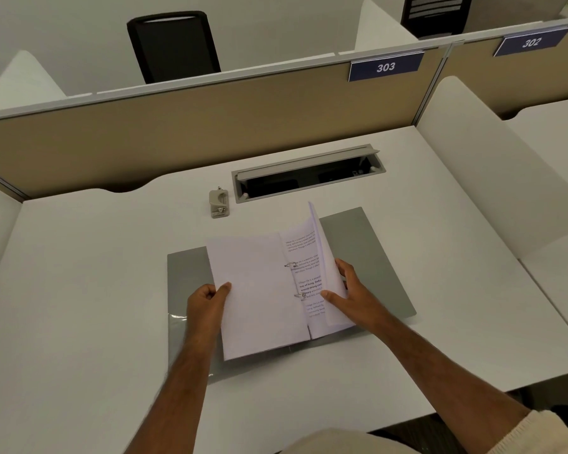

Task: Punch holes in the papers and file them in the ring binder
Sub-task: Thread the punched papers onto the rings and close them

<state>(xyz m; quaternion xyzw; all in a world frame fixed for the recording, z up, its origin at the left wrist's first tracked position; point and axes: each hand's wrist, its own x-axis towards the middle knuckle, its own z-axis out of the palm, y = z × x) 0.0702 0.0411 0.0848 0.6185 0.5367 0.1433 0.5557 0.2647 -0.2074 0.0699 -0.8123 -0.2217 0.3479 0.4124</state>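
Filing was in hand: white printed papers sat on the metal rings of the open grey ring binder. Left hand gripped their left edge, right hand pinched lifted sheets; next, probably, laying them flat.

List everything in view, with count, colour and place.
ring binder: one, grey, open flat mid-desk
papers: one stack, white, on the binder's rings
rings: two, silver, between the pages
hole punch: one, beige, behind the binder
cable tray: one, grey, lid up, desk's back
desk: one, white, underneath everything
partition: one, tan, behind the desk
number signs: two, blue, on the partition
chairs: two, black, beyond the partition
left hand: one, grips the papers' left edge
right hand: one, pinches lifted right-hand sheets
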